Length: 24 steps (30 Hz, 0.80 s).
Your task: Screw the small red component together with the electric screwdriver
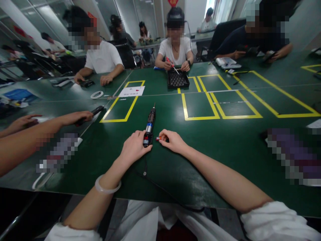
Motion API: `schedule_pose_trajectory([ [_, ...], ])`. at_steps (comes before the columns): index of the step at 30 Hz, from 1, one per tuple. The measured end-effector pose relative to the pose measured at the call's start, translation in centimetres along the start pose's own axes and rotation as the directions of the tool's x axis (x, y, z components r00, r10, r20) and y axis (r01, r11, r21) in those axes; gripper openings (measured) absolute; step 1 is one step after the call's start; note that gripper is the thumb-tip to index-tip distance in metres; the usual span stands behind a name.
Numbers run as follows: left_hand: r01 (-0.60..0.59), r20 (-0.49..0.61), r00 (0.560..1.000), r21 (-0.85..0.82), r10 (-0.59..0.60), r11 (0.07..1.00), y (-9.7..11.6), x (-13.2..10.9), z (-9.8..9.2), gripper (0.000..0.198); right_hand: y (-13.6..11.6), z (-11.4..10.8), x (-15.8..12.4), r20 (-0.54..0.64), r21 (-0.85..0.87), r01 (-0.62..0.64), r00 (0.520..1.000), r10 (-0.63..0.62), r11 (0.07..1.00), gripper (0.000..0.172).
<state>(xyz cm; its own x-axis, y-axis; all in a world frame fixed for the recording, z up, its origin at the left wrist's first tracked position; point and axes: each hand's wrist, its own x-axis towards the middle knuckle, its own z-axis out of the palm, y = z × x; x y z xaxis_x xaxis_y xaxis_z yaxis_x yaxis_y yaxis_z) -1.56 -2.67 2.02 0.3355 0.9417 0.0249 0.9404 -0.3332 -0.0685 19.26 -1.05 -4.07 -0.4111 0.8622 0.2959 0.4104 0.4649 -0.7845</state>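
Observation:
An electric screwdriver lies on the green table, its tip pointing away from me and its cable running toward the near edge. My left hand rests beside its rear end, fingers curled against the black handle. My right hand sits just right of the tool and pinches a small red and silver part between thumb and fingers. A pale bangle circles my left wrist.
Yellow tape rectangles mark the tabletop. A black tray stands in front of a person opposite who holds a red screwdriver. Another person's arms reach in from the left. A tape roll and a white card lie at the far left.

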Motion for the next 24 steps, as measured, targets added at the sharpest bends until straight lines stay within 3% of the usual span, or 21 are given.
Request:
schedule_pose_trajectory([
  [11, -0.065, -0.021, 0.998, 0.0, 0.065, 0.998, 3.3, 0.3, -0.3, 0.058, -0.3, -0.2, 0.0, -0.016, -0.279, 0.015, 1.0, -0.02, 0.96, 0.013],
  [18, -0.048, -0.02, 0.999, -0.006, 0.048, 0.999, 3.4, 0.2, -0.2, 0.057, 0.2, -0.1, 0.1, 0.002, -0.182, 0.028, 1.0, -0.028, 0.983, 0.02],
  [24, -0.036, -0.013, 0.999, 0.0, 0.036, 0.999, 3.4, 0.0, -0.2, 0.059, 0.1, 0.0, 0.1, 0.014, -0.128, 0.067, 0.998, -0.065, 0.99, 0.015],
])
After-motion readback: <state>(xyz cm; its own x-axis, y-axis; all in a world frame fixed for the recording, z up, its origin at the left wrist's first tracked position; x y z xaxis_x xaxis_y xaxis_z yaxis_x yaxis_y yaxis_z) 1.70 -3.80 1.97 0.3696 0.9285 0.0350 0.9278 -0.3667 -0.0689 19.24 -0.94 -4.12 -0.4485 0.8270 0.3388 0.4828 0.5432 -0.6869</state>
